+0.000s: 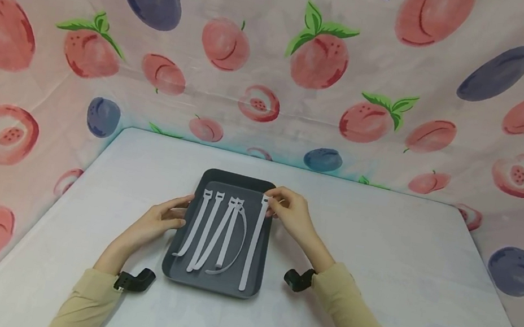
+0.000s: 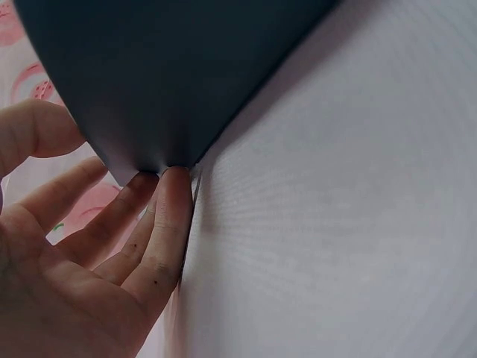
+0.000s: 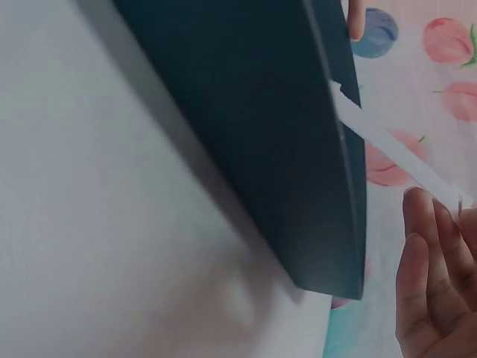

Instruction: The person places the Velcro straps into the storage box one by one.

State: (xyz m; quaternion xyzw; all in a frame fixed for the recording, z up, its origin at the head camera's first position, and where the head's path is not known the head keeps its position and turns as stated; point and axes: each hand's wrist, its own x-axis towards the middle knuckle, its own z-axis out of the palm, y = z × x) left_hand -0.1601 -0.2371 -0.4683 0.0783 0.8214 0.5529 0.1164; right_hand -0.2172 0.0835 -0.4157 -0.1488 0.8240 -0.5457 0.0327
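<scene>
A dark grey rectangular tray (image 1: 209, 286) lies on the white table. My right hand (image 1: 294, 213) pinches the slotted head of a white cable tie strap (image 1: 253, 248) at the tray's right side; in the right wrist view this strap (image 3: 399, 153) slants up out of the tray to the fingertips. Several more white straps (image 1: 195, 227) lie lengthwise in the tray, some overlapping, and one curved strap (image 1: 244, 235) bows to the right. My left hand (image 1: 151, 226) rests its fingertips against the tray's left outer wall; the left wrist view shows them on the dark wall (image 2: 175, 82).
Around the tray spreads the white tabletop (image 1: 375, 296). A peach-patterned cloth (image 1: 268, 61) hangs behind and at both sides. A black wrist camera (image 1: 135, 281) sits on the left wrist and another black camera (image 1: 297, 279) on the right, beside the tan sleeves.
</scene>
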